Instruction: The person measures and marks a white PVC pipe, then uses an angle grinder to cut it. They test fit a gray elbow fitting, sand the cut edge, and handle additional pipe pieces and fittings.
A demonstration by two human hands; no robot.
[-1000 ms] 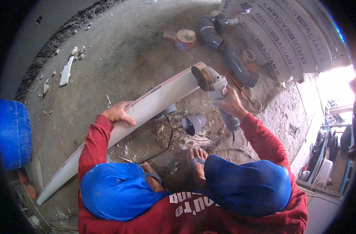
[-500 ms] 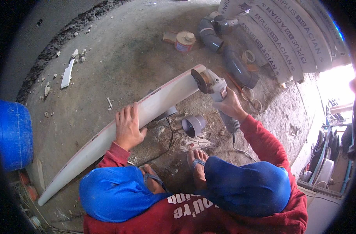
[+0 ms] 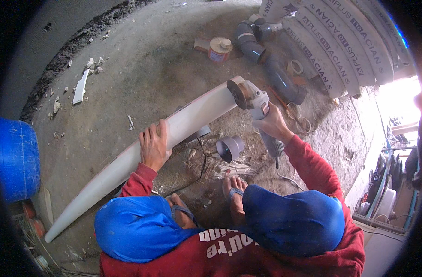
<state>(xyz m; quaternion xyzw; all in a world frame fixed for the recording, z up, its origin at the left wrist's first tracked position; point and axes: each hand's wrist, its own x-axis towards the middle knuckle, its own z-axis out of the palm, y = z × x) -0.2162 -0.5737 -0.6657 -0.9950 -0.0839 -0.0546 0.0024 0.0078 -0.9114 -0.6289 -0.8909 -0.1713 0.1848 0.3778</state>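
Left hand: left hand point(image 3: 154, 147) laid palm-down over the white pipe point(image 3: 201, 108), around mid-length, fingers toward the far edge, thumb on the near side; touching for sure, but can't tell how firmly it clamps.
Right hand: right hand point(image 3: 272, 123) closed round the body of the angle grinder point(image 3: 258, 102), a firm grip by the look of it.
Pipe: runs diagonally from lower left, narrow-looking there (fisheye bend, probably), up to the centre, ending by the grinder.
Disc: brown round disc point(image 3: 238, 94) at the pipe's upper end; can't tell whether it touches or spins.
Under pipe: short grey pipe piece point(image 3: 199, 134), partly covered by the white one.
Near feet: grey reducer fitting point(image 3: 231, 148), lying on its side, wide mouth toward the left.
Cord: grey cord point(image 3: 289, 180) trails from the grinder's rear toward the person.
Beyond the pipe: lidded can point(image 3: 219, 50) upright on the floor; dark grey pipe fittings point(image 3: 284, 81) to its right, tape roll point(image 3: 294, 67) just beside them.
Upper right: stacked light-coloured pipes point(image 3: 340, 46), printed.
Left edge: blue drum point(image 3: 18, 160); white scrap strip point(image 3: 80, 87) farther off, near some rubble.
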